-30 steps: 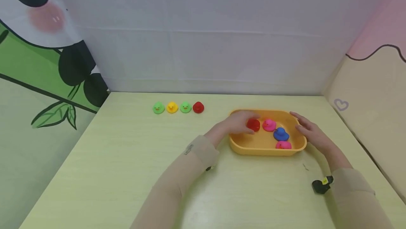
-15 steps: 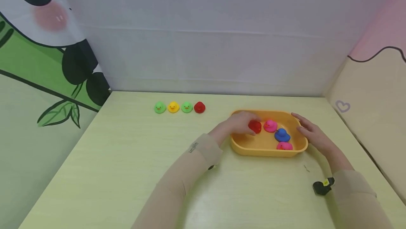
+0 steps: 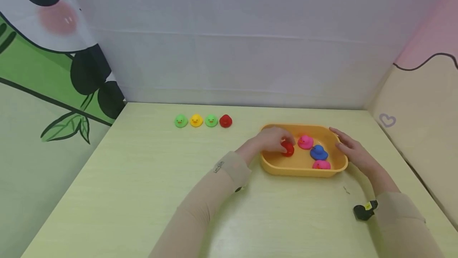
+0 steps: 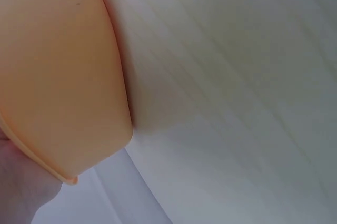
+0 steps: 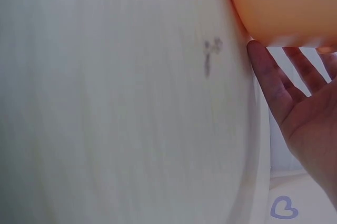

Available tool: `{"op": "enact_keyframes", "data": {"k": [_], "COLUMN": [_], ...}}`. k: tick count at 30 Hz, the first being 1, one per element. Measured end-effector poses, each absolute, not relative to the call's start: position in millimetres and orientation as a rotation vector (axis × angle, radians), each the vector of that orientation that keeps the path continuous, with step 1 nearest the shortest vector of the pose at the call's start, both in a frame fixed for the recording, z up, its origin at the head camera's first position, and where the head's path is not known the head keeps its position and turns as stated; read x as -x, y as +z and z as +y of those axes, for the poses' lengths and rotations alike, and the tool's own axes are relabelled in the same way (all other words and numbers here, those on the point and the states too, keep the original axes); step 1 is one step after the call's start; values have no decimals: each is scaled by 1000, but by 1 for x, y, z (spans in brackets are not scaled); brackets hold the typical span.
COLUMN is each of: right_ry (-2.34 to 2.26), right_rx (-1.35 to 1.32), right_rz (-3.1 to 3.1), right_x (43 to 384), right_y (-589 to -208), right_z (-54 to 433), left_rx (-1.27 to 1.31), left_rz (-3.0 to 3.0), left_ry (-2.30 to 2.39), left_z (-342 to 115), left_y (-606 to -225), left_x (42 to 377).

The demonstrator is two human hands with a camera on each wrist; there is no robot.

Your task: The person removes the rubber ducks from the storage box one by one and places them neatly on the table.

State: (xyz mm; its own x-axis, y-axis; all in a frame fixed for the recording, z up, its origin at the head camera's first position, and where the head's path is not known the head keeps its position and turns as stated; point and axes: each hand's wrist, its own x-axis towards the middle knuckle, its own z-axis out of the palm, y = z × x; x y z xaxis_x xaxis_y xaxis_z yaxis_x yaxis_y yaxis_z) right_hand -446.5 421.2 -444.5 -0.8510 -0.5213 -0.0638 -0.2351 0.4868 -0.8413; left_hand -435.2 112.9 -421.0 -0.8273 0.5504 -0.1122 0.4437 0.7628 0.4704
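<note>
In the head view, my left hand reaches over the left rim of a yellow-orange plastic tub. Its thumb and fingers pinch a red rubber duck, partly covered by them. My right hand lies at the tub's right end with its fingers extended. From the right wrist view, those fingers meet the tub's outer wall. Also inside are a pink duck, a blue duck and a second pink duck by the front wall. The left wrist view shows mostly the tub's outer side.
A row of small ducks stands toward the back of the table: green, yellow, green and red. A pale cloth wall rises behind the table, with printed panels at both sides.
The red duck in my left hand has shifted slightly toward the tub's front, and the thumb now overlaps it. My right hand keeps its place at the tub. The head view has shifted a little.
</note>
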Motion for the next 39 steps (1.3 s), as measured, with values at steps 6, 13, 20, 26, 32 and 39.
{"op": "enact_keyframes", "data": {"k": [6, 13, 20, 26, 32, 39], "right_ry": [-1296, -1294, -1298, -1297, -1293, -1289], "right_rx": [632, 619, 619, 618, 608, 603], "right_rz": [2431, 2435, 2439, 2441, 2439, 2434], "right_x": [447, 446, 447, 447, 447, 448], "right_y": [-446, -446, -447, -449, -448, -448], "right_z": [420, 419, 418, 418, 420, 422], "left_rx": [-781, -814, -819, -827, -799, -782], "left_rz": [2716, 2714, 2707, 2692, 2619, 2643], "left_ry": [636, 694, 847, 987, 1235, 1325], "left_z": [111, 108, 105, 102, 98, 92], "left_y": [-421, -424, -429, -430, -427, -421], "left_x": [433, 434, 437, 437, 436, 433]}}
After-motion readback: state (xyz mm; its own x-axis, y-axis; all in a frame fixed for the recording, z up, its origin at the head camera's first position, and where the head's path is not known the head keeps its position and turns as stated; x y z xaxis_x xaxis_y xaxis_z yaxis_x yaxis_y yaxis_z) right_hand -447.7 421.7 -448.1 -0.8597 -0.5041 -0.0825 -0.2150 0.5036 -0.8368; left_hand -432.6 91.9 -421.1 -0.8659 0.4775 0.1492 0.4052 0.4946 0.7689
